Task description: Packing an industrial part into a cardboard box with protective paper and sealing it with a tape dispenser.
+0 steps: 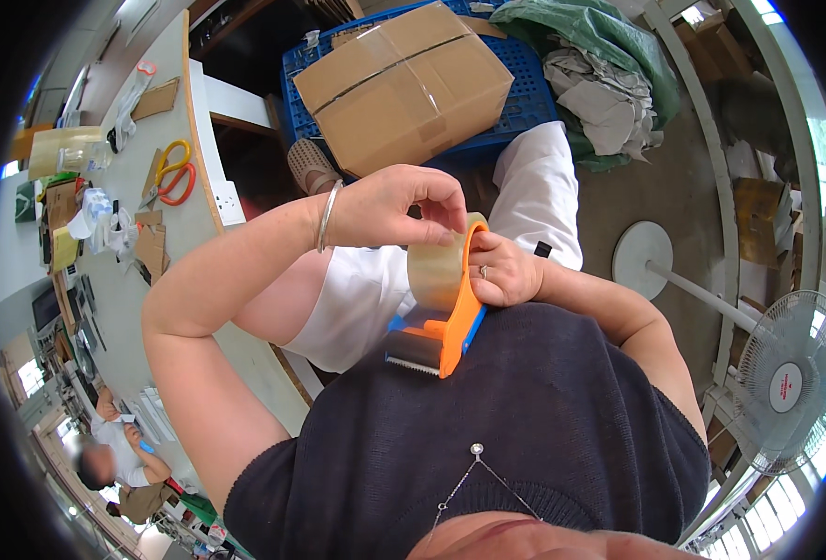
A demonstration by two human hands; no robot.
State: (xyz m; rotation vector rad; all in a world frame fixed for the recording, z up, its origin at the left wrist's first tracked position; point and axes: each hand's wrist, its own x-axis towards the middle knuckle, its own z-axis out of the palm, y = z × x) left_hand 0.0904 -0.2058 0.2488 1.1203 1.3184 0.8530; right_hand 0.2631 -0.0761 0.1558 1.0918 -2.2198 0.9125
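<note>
While gripped at the handle by right hand [504, 273], orange tape dispenser [441, 327] held against chest. Left hand [396, 207] fingertips pinched on clear tape roll [437, 271], apparently locating loose end. Next: peel end free, feed toward serrated blade.

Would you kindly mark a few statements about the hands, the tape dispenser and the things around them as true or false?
1. The right hand grips the orange tape dispenser. True.
2. The left hand rests on the table. False: its fingertips are at the tape roll.
3. The cardboard box lies open on the floor. False: it is taped shut and sits on a blue crate.
4. Scissors with orange and yellow handles lie on the table. True.
5. A fan stands at the person's left. False: it is at the right.
</note>
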